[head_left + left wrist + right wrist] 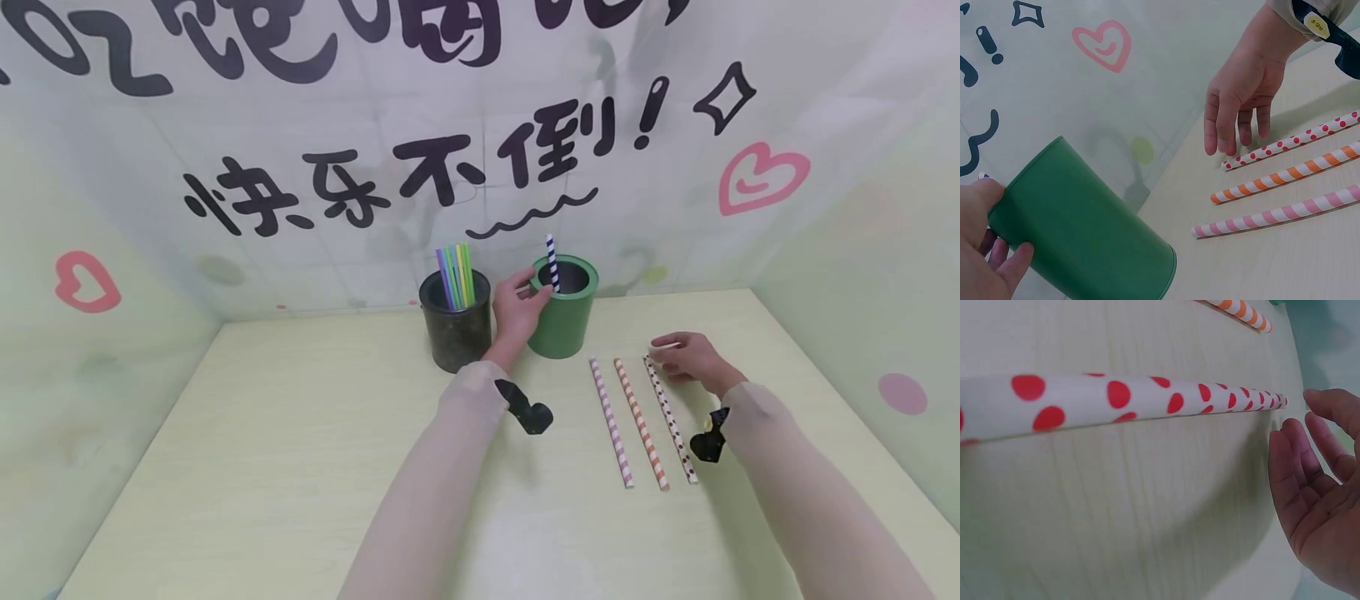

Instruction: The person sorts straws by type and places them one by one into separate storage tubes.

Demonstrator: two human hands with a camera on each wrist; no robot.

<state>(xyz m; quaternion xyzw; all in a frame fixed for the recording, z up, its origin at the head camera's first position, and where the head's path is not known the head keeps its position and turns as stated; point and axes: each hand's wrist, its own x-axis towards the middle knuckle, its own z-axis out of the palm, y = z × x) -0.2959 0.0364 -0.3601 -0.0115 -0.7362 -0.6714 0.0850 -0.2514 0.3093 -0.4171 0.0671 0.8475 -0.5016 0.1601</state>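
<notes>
At the rim of a green cup, my left hand holds its left side with thumb and fingers. One dark-blue-and-white striped straw stands inside that cup. On the right, my right hand hovers with loosely bent fingers at the far end of a red-dotted paper straw. Its fingertips sit beside the straw's tip, with nothing between them. Left of the dotted straw, an orange-striped straw and a pink-striped straw lie roughly parallel on the table.
A black cup with several coloured straws stands just left of my left hand. Behind the cups rises a printed backdrop, with side panels left and right. The pale table extends to the left.
</notes>
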